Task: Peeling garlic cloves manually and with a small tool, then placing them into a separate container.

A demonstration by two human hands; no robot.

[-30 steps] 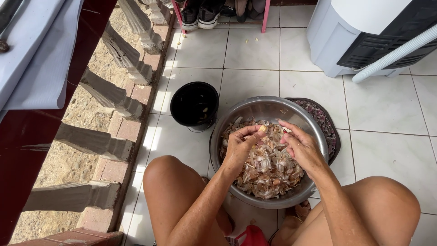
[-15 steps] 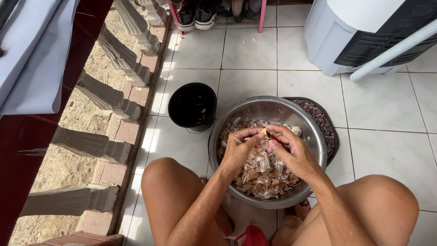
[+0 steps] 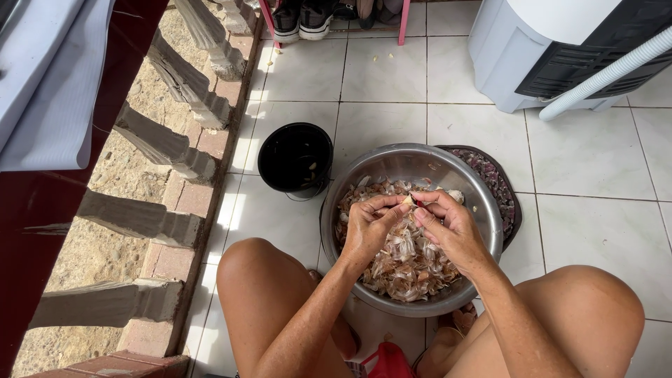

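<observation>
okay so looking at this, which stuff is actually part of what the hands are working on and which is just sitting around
In use:
left hand and right hand, pinching one garlic clove
steel bowl of garlic and skins
black bucket with a few peeled cloves, probably
dark tray under the bowl, probably

Lying about:
shoes
white appliance and its hose
railing posts

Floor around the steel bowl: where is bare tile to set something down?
Bare tile lies right of the bowl toward the white appliance, and ahead toward the shoes. Crowded left, by the black bucket, and near the knees.
</observation>
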